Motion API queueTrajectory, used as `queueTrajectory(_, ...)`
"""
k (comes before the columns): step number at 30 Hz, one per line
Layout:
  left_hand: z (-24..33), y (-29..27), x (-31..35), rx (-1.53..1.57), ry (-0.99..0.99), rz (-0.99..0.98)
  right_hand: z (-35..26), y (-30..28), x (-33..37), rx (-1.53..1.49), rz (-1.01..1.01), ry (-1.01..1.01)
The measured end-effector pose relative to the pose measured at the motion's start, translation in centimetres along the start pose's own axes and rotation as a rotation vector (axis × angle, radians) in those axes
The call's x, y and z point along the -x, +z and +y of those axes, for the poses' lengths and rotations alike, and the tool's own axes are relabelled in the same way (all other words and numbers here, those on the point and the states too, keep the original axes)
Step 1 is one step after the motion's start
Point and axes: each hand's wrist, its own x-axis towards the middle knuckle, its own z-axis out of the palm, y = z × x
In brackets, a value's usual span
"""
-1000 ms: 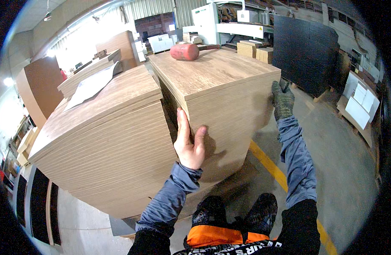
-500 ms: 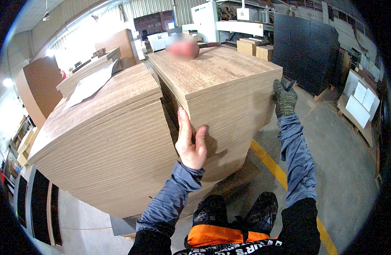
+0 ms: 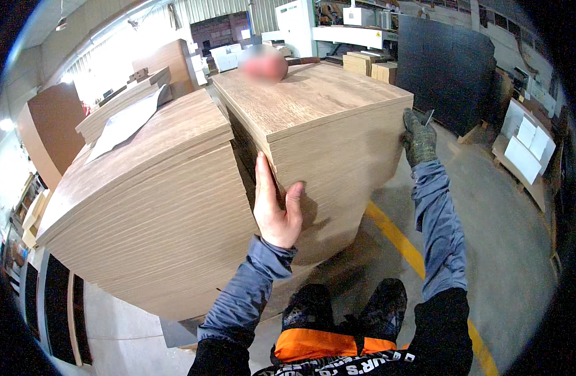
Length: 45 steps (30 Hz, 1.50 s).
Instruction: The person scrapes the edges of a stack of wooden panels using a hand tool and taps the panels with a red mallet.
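A tall stack of wood-grain boards point(image 3: 325, 103) stands before me. My left hand point(image 3: 278, 216), bare, lies against its near left corner. Its fingers stretch up along the side edges and the thumb rests apart on the front face. At the near right corner, my right hand point(image 3: 419, 139) wears a dark green-grey knit glove. Its fingers are bent near the board edges, around a thin grey pointed piece point(image 3: 429, 117) whose kind I cannot make out. Close on the left stands a second wood-grain stack point(image 3: 144, 219), with a narrow dark gap between the two.
White paper point(image 3: 128, 125) lies on the left stack. Another person's blurred head point(image 3: 263, 66) shows at the far end of the right stack. Black panels point(image 3: 441, 69) stand behind to the right. A yellow line point(image 3: 397, 238) crosses the floor; a white machine point(image 3: 347, 36) stands at the back.
The view has shifted slightly, so the stacks sit a little further left and higher. Both hands stay at the same corners; the right hand's grey piece now shows as a narrower upright shape.
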Motion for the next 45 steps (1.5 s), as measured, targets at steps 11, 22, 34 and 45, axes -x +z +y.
queueTrajectory(11, 1.0, 0.6, 0.2, -0.028, -0.129, -0.018, -0.6, 0.1, 0.6, 0.034, 0.029, -0.048)
queueTrajectory(22, 0.1, 0.7, 0.5, -0.117, -0.020, 0.044, -0.2, -0.2, 0.8, 0.071, -0.018, -0.091)
queueTrajectory(34, -0.1, 0.6, 0.2, -0.029, -0.006, 0.035, 1.8, -2.4, -4.0, 0.412, -0.202, -0.244)
queueTrajectory(45, 1.1, 0.1, -1.3, 0.212, -0.145, 0.100, -2.0, -1.4, -1.2, 0.438, -0.205, -0.004)
